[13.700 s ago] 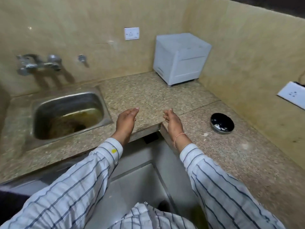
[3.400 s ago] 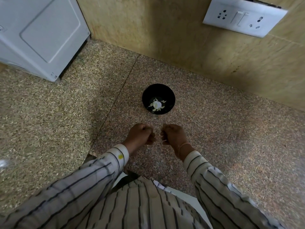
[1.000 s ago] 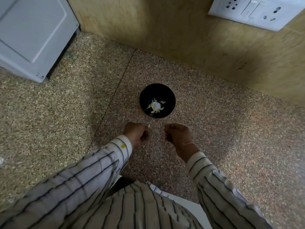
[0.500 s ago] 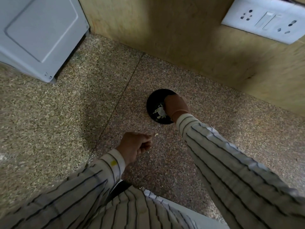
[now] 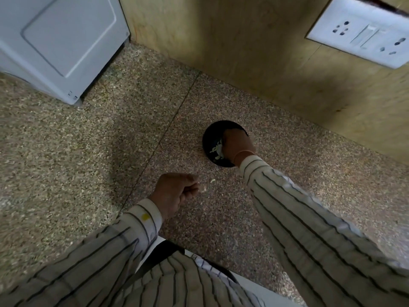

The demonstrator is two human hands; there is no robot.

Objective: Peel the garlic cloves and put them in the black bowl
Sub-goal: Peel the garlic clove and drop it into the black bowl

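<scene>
Ahead, black bowl (image 5: 209, 138) under right hand (image 5: 238, 144)

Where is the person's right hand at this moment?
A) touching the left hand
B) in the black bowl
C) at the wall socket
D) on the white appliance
B: the right hand is down in the black bowl, next to the pale garlic pieces, well apart from the left hand.

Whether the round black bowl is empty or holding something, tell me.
Not empty: pale garlic pieces lie in the round black bowl; the right hand hides part of it.
</scene>
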